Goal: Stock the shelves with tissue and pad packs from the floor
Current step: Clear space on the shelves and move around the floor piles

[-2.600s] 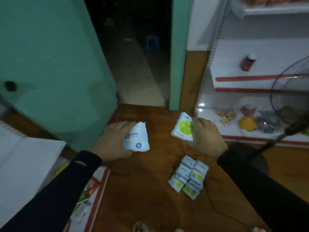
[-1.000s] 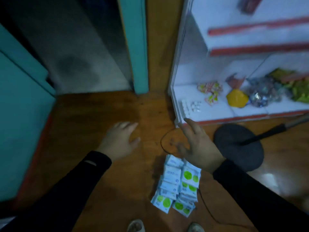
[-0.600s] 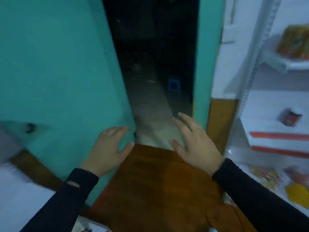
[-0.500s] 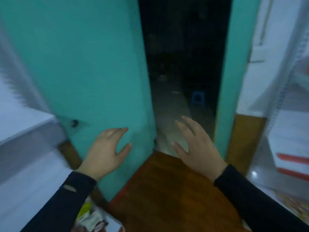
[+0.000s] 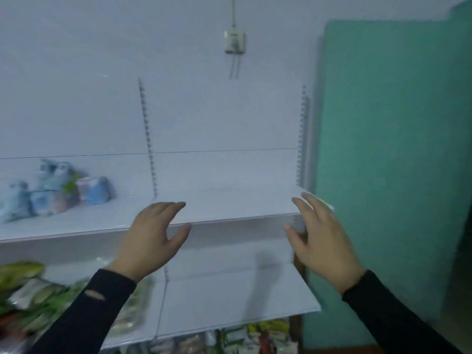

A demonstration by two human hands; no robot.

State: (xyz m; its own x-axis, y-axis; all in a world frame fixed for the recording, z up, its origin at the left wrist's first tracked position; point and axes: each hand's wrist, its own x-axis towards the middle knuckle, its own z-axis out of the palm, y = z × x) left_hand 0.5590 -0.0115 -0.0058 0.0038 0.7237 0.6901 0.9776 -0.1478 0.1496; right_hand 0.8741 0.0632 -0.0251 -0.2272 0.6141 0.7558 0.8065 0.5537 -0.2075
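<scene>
A white shelf unit fills the view. Its upper shelf (image 5: pixel 229 205) is bare on the right bay, and several blue and white packs (image 5: pixel 58 190) stand on its left bay, blurred. My left hand (image 5: pixel 153 238) hovers in front of the upper shelf's front edge, fingers straight, holding nothing. My right hand (image 5: pixel 321 238) is raised by the shelf's right end, fingers spread, also holding nothing. The tissue and pad packs on the floor are out of view.
A lower white shelf (image 5: pixel 229 297) sits below, with green packets (image 5: pixel 28 284) on its left part. More packets (image 5: pixel 255 338) lie on the bottom level. A teal door (image 5: pixel 388 162) stands at the right. A wall socket (image 5: pixel 234 42) hangs above.
The view has swung from the floor and dark doorway up to the white shelves on the left. Both hands, which held packs 2.6 s ago, stay held out holding nothing.
</scene>
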